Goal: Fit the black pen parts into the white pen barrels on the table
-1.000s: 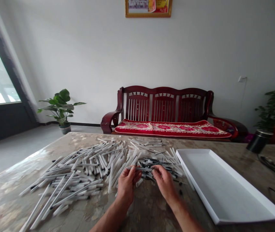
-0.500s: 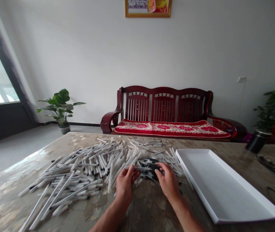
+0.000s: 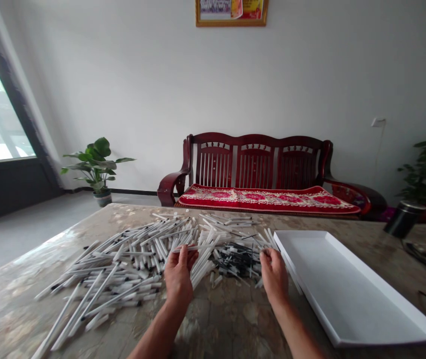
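Beside the bare white tray [image 3: 351, 284], left hand [image 3: 178, 275] fingers grip a pen [image 3: 194, 247]; right hand [image 3: 274, 273] unclear.

the framed picture [image 3: 231, 12] is cut off at the top edge, its print too small to read.

Left hand [image 3: 178, 273]: you've moved it left, lifting a white tube [image 3: 194, 246].
Right hand [image 3: 274, 271]: now apart, beside the tray [image 3: 351, 289].

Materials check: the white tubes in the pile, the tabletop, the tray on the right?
White tubes: look like matte plastic pen barrels, thin and uniform.
Tabletop: polished stone, likely marble, with mottled veining and window glare.
Tray: smooth white with a thin raised rim; plastic or coated card, cannot tell.
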{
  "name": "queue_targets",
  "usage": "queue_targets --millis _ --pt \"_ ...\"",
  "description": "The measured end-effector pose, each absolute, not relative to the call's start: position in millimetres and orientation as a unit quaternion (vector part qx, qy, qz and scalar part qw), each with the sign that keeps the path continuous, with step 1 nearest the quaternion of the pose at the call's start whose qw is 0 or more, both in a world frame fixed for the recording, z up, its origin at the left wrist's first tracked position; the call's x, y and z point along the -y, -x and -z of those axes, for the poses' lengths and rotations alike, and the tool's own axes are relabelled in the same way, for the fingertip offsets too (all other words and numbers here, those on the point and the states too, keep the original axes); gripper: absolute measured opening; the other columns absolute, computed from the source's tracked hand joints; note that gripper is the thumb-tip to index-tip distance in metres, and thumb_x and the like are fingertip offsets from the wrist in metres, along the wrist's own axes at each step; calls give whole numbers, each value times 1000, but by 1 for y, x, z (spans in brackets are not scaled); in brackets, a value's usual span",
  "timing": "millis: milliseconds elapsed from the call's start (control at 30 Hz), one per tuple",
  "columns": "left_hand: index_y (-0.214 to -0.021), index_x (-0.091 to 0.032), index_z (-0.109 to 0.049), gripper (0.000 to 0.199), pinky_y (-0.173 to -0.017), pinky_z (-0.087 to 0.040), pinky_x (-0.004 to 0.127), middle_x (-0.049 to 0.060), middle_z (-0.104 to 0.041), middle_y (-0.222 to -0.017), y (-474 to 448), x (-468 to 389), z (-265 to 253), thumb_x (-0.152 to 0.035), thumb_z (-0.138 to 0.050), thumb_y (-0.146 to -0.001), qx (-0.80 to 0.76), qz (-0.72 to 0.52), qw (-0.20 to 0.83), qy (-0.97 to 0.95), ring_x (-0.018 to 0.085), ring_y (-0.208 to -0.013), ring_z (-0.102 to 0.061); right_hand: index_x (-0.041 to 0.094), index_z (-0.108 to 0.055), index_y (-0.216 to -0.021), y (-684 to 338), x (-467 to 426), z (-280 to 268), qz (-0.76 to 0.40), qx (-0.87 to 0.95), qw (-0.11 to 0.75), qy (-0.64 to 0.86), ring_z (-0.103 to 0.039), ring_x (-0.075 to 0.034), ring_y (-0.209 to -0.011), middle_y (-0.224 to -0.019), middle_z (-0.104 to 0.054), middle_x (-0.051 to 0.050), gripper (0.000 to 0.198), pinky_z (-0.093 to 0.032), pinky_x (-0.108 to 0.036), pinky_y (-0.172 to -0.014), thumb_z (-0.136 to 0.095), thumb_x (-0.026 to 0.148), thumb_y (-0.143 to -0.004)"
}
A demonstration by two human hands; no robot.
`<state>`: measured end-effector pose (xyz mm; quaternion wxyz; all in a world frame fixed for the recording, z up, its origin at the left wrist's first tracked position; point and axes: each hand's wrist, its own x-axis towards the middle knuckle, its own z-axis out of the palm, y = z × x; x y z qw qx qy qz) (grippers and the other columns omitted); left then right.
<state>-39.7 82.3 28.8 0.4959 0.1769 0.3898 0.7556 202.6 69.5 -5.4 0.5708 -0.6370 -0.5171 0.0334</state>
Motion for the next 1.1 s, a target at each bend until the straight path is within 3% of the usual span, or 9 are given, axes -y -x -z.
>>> queue_targets --millis 133,267,400,500,667,833,1100 --pt "-88 -19 -65 24 -83 -55 27 0 -71 -85 55 -95 -24 -32 -76 -72 -391 -783 437 -208 12 -76 -69 20 -66 -90 -210 -72 11 32 522 534 664 -61 -26 -85 -88 -69 -9 28 -48 -38 -78 -48 40 -84" --pt "-103 -21 -68 38 -97 -49 36 6 -72 -103 63 -98 -17 -35 -76 -70 -456 -725 360 -371 20 -98 -68 19 -66 -97 -204 -69 10 74 561 514 645 -60 -28 -96 -98 -69 -11 26 -47 -42 -86 -48 32 -84" --pt "-114 -25 -68 38 -110 -36 47 10 -64 -129 60 -83 -20 -31 -69 -76 -585 -537 171 -584 31 -127 -52 20 -66 -96 -196 -66 9 72 589 512 621 -59 -28 -98 -101 -68 -12 24 -46 -43 -90 -47 26 -83" --pt "-125 -28 -65 52 -116 -22 55 11 -52 -146 51 -69 -20 -30 -72 -74 -637 -337 40 -692 37 -142 -33 21 -66 -96 -193 -65 10 68 598 514 611 -59 -27 -99 -102 -68 -11 23 -47 -42 -88 -47 25 -83" --pt "-137 -29 -57 50 -114 -18 60 13 -48 -149 45 -69 -8 -29 -57 -87 -670 -163 -38 -723 39 -142 -32 20 -67 -95 -193 -65 10 61 612 505 606 -59 -27 -98 -100 -68 -11 24 -46 -42 -89 -47 23 -83" --pt "-140 -27 -54 47 -111 -20 65 15 -49 -148 55 -87 -1 -27 -42 -94 -708 -151 -72 -686 41 -139 -36 22 -69 -96 -191 -61 9 81 641 447 618 -59 -27 -97 -102 -69 -9 23 -45 -41 -87 -50 20 -82" --pt "-143 -25 -50 49 -112 -17 66 16 -47 -150 51 -96 -13 -25 -41 -94 -725 -170 -61 -665 40 -142 -31 23 -70 -98 -190 -58 11 118 675 381 621 -57 -27 -100 -108 -69 -7 22 -44 -40 -86 -55 19 -82"
